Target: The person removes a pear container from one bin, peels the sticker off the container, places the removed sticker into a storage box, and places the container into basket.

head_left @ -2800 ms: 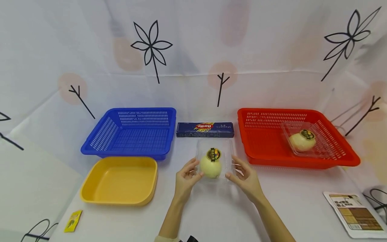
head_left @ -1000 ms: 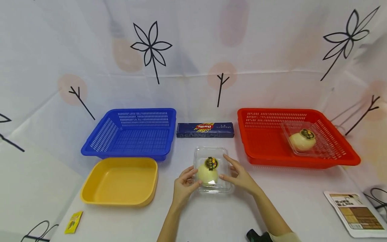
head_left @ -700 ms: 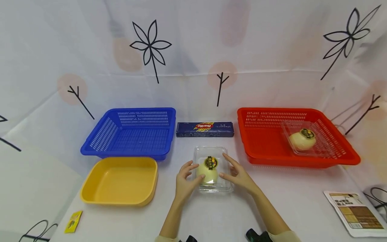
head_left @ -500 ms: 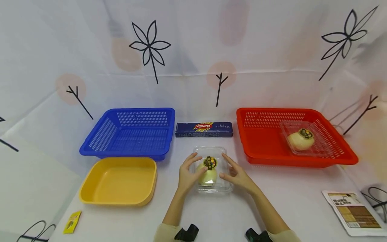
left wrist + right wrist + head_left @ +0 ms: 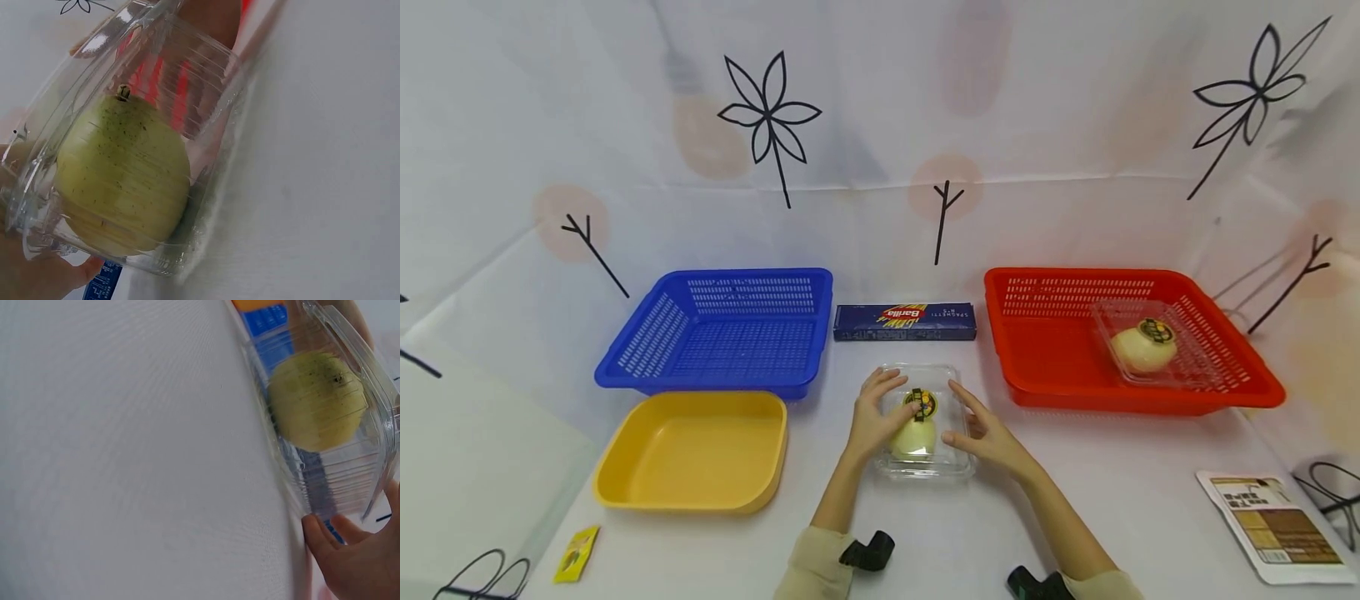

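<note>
A clear plastic clamshell box (image 5: 936,468) lies on the white table in front of me, its lid down. Inside is a pale yellow-green pear (image 5: 125,175), its short stem showing in the left wrist view; a round black label (image 5: 929,403) marks the lid. My left hand (image 5: 872,423) spreads over the box's far left corner, thumb across the lid beside the label. On the right side my right hand (image 5: 1000,442) holds the box lightly, thumb and forefinger on the lid and the other fingers at its side.
Behind the box lies a blue spaghetti box (image 5: 904,322). A blue basket (image 5: 715,342) and a yellow tray (image 5: 692,454) stand left. The red basket (image 5: 1037,358) at right holds another boxed pear (image 5: 1142,350). A yellow packet (image 5: 577,554) and a white-brown pouch (image 5: 1273,525) flank the front.
The box has come nearer me since the first frame. My left hand has slid from its near left side to the far left corner, while the right hand has lately stayed put.
</note>
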A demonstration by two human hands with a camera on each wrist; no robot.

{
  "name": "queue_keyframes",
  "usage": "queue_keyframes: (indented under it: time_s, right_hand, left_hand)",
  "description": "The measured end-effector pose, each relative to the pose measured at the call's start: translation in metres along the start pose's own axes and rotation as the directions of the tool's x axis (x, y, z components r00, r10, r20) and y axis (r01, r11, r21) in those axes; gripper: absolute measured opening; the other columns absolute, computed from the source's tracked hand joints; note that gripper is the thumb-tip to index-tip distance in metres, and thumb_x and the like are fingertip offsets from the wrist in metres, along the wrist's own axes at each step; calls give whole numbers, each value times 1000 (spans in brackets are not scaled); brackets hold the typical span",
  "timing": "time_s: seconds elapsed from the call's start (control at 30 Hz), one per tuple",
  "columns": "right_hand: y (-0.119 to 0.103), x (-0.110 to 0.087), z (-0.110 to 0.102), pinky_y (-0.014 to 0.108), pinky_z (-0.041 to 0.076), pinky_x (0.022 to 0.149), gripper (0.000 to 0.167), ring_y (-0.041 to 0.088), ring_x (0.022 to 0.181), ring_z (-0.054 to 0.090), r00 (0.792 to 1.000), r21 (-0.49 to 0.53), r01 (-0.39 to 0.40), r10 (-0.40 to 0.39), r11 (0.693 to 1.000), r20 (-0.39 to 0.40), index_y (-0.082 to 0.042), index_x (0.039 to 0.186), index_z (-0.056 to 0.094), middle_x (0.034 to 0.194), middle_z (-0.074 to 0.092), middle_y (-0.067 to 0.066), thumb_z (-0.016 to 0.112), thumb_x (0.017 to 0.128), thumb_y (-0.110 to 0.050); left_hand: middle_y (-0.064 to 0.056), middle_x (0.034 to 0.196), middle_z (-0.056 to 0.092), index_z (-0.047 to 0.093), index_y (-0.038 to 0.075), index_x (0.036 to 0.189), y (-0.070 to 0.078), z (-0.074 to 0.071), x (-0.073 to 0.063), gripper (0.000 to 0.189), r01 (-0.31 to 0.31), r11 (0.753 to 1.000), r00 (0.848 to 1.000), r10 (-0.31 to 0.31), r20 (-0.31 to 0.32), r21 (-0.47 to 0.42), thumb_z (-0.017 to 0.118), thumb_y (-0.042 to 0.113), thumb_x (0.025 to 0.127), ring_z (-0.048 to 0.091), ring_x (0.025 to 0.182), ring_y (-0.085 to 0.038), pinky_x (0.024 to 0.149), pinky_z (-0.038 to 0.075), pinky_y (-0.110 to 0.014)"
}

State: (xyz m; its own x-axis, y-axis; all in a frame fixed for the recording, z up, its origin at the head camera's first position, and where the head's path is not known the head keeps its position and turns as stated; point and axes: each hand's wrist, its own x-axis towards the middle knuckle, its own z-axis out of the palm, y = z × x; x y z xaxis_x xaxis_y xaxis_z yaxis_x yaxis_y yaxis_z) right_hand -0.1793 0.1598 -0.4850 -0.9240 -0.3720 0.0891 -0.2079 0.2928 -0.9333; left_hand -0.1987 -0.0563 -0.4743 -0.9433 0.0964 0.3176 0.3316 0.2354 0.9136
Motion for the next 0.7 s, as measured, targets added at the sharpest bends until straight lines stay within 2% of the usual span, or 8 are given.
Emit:
queue_keyframes:
  time_s: [0.23, 0.43, 0.7]
  right_hand:
    - [-1, 0, 0, 62, 34, 98, 79, 59, 122, 35, 1000, 9, -4, 4, 1000, 0, -14, 149, 26, 151, 24, 23, 70, 84, -21]
    - [-1, 0, 1, 61, 35, 98, 79, 58, 122, 35, 1000, 13, -12, 12, 1000, -5, -16, 149, 26, 151, 24, 22, 70, 84, -21]
    - [0, -1, 3, 60, 35, 99, 79, 56, 124, 36, 999, 13, -47, 48, 999, -10, -16, 149, 25, 151, 23, 22, 69, 84, -23]
  left_hand:
    - [-15, 125, 51, 63, -6, 116, -1, 1, 5, 48, -46, 993, 999, 44, 26, 107, 73, 19, 76, 32, 128, -32, 106, 28, -52]
    - [-13, 127, 48, 63, -5, 116, 1, -1, 3, 48, -39, 991, 998, 33, 47, 125, 73, 21, 76, 29, 130, -31, 107, 26, -53]
    - [-11, 123, 50, 69, -2, 106, -1, -1, 3, 38, -65, 987, 997, 60, 43, 148, 73, 21, 76, 31, 128, -30, 105, 27, -53]
